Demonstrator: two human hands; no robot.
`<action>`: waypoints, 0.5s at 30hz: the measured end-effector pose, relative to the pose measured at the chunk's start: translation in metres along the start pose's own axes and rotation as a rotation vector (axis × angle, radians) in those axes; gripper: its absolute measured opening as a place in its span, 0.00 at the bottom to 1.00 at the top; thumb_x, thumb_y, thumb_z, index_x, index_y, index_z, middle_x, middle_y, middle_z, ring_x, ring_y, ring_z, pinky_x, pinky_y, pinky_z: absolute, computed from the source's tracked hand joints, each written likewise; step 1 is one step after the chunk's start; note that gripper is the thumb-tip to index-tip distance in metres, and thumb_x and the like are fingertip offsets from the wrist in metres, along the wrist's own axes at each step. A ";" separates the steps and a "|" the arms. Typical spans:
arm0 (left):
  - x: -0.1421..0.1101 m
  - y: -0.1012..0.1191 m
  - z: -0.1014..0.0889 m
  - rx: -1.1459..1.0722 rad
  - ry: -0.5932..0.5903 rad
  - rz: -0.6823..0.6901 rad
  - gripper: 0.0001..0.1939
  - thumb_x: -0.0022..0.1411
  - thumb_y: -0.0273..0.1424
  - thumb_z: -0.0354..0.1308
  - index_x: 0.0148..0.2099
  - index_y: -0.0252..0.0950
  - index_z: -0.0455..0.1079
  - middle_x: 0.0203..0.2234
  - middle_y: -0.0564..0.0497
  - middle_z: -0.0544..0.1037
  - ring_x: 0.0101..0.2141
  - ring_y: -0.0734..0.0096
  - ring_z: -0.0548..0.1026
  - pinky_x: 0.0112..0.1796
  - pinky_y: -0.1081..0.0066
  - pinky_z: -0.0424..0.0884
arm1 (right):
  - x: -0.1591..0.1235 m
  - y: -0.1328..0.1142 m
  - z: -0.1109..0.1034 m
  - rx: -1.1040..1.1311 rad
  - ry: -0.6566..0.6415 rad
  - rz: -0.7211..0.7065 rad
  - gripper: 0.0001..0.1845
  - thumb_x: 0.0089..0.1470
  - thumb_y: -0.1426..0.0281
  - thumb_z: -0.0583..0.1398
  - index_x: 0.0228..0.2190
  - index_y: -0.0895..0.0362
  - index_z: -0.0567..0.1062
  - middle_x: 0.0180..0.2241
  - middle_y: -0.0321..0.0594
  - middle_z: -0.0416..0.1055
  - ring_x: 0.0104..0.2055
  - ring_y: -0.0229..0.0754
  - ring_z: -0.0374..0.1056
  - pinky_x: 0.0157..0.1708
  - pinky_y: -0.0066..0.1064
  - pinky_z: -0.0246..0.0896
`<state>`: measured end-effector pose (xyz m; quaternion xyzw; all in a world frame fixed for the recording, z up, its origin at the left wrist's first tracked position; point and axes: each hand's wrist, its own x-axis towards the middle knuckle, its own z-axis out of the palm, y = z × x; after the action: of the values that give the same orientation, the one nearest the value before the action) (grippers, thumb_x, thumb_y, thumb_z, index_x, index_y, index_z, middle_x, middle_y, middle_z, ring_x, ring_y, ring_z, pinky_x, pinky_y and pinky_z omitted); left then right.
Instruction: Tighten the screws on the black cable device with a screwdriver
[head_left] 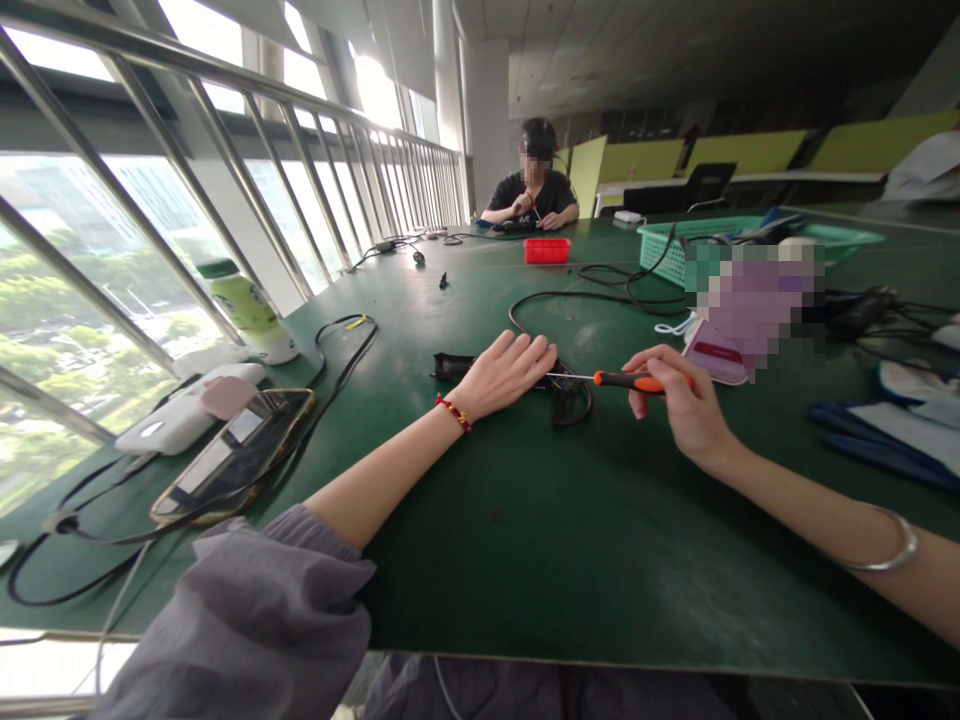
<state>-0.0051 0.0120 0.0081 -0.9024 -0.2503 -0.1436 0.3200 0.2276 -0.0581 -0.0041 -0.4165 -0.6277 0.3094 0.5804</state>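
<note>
- The left hand lies flat on a long black thing, palm down. Its fingers are straight, with small gaps between them.
- The right hand holds a screwdriver by its orange and black handle. Its fingers are bent and clamped on the handle.
- The screwdriver's thin metal rod points at the left hand's fingertips. The tip is hard to see, so I cannot tell if it touches the black thing.
- The black thing is on the green table, under the left hand. Thin wires and a curled black cord lie at its right end.
- A small red basket sits farther back on the table. A big green basket full of things is to the right of it.
- On the left, a green and white bottle stands near the metal rails. A phone lies nearer, with a black strap over it.
- Blue and white gloves lie on the far right.
- Another person sits at the far end of the table.
</note>
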 end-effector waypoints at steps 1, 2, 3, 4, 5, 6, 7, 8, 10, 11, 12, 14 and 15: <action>0.001 0.003 -0.003 -0.025 0.026 0.047 0.20 0.68 0.23 0.38 0.58 0.34 0.60 0.50 0.40 0.70 0.48 0.60 0.68 0.47 0.61 0.59 | 0.000 0.000 0.000 0.011 0.009 0.014 0.12 0.58 0.60 0.53 0.29 0.53 0.70 0.12 0.29 0.57 0.14 0.35 0.57 0.16 0.29 0.53; 0.002 0.007 -0.007 -0.044 0.053 0.104 0.19 0.68 0.24 0.39 0.57 0.35 0.60 0.49 0.41 0.70 0.47 0.61 0.68 0.46 0.62 0.59 | 0.000 0.000 0.001 0.027 0.015 0.025 0.13 0.58 0.59 0.53 0.28 0.53 0.70 0.10 0.27 0.53 0.13 0.34 0.55 0.14 0.29 0.50; 0.004 0.013 -0.012 -0.057 0.074 0.180 0.17 0.68 0.24 0.41 0.57 0.35 0.61 0.49 0.42 0.71 0.46 0.63 0.68 0.45 0.64 0.59 | 0.001 0.001 0.001 0.035 0.019 0.032 0.12 0.57 0.60 0.54 0.28 0.53 0.70 0.10 0.26 0.50 0.12 0.34 0.53 0.14 0.28 0.48; 0.006 0.020 -0.017 -0.058 0.089 0.252 0.17 0.68 0.24 0.41 0.56 0.36 0.61 0.49 0.43 0.71 0.45 0.64 0.69 0.43 0.65 0.59 | 0.001 0.001 0.001 0.032 0.024 0.034 0.11 0.57 0.61 0.55 0.28 0.53 0.69 0.10 0.25 0.50 0.12 0.34 0.53 0.14 0.28 0.48; 0.009 0.027 -0.022 -0.051 0.104 0.323 0.16 0.68 0.24 0.41 0.54 0.36 0.62 0.48 0.44 0.71 0.43 0.66 0.69 0.42 0.65 0.59 | 0.001 0.002 0.001 0.024 0.031 0.028 0.09 0.56 0.62 0.55 0.29 0.53 0.69 0.10 0.26 0.53 0.12 0.34 0.54 0.14 0.28 0.48; 0.012 0.035 -0.027 -0.041 0.121 0.400 0.16 0.69 0.24 0.40 0.53 0.36 0.63 0.47 0.45 0.71 0.41 0.67 0.69 0.40 0.66 0.58 | 0.001 0.003 0.000 0.017 0.039 0.014 0.07 0.55 0.64 0.56 0.30 0.53 0.69 0.11 0.26 0.56 0.13 0.34 0.56 0.15 0.28 0.50; 0.015 0.043 -0.030 -0.034 0.122 0.470 0.15 0.69 0.24 0.39 0.51 0.36 0.65 0.45 0.46 0.72 0.40 0.68 0.68 0.39 0.66 0.58 | 0.001 0.004 0.000 0.015 0.051 -0.004 0.04 0.54 0.65 0.57 0.31 0.53 0.69 0.13 0.27 0.59 0.15 0.34 0.58 0.17 0.28 0.52; 0.018 0.049 -0.033 -0.038 0.121 0.520 0.16 0.70 0.24 0.38 0.48 0.36 0.66 0.43 0.46 0.72 0.39 0.69 0.68 0.38 0.67 0.58 | 0.002 0.006 0.000 0.022 0.062 -0.023 0.04 0.53 0.67 0.58 0.32 0.52 0.69 0.15 0.28 0.62 0.16 0.35 0.59 0.18 0.28 0.53; 0.021 0.058 -0.034 -0.060 0.101 0.557 0.17 0.70 0.25 0.37 0.45 0.36 0.67 0.43 0.46 0.72 0.38 0.69 0.68 0.35 0.67 0.57 | 0.002 0.008 -0.001 0.065 0.066 -0.047 0.07 0.50 0.69 0.60 0.34 0.52 0.68 0.18 0.28 0.64 0.19 0.35 0.62 0.20 0.29 0.56; 0.021 0.059 -0.033 -0.076 0.084 0.535 0.16 0.70 0.25 0.37 0.44 0.35 0.68 0.42 0.45 0.72 0.38 0.69 0.68 0.35 0.67 0.57 | 0.003 0.009 -0.001 0.088 0.060 -0.043 0.08 0.49 0.70 0.60 0.34 0.52 0.68 0.19 0.29 0.65 0.20 0.35 0.62 0.20 0.29 0.57; 0.021 0.060 -0.031 -0.095 0.068 0.496 0.15 0.70 0.26 0.38 0.43 0.35 0.68 0.42 0.44 0.71 0.38 0.68 0.68 0.34 0.67 0.57 | 0.003 0.010 -0.001 0.105 0.055 -0.030 0.08 0.48 0.70 0.60 0.34 0.52 0.68 0.20 0.29 0.65 0.20 0.35 0.63 0.20 0.28 0.57; 0.020 0.058 -0.027 -0.134 0.035 0.406 0.13 0.68 0.28 0.42 0.42 0.34 0.68 0.40 0.43 0.71 0.38 0.66 0.68 0.34 0.66 0.57 | 0.003 0.010 0.000 0.130 0.048 0.008 0.07 0.50 0.68 0.60 0.34 0.53 0.68 0.19 0.29 0.66 0.19 0.35 0.63 0.18 0.28 0.56; 0.020 0.056 -0.025 -0.153 0.021 0.373 0.12 0.68 0.28 0.43 0.41 0.33 0.68 0.40 0.43 0.71 0.38 0.66 0.68 0.34 0.66 0.58 | 0.004 0.010 0.000 0.134 0.050 0.029 0.06 0.51 0.66 0.59 0.34 0.53 0.68 0.18 0.29 0.65 0.18 0.35 0.62 0.17 0.28 0.55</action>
<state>0.0394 -0.0351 0.0068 -0.9532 -0.0638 -0.1097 0.2743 0.2295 -0.0505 -0.0107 -0.3933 -0.5847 0.3486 0.6180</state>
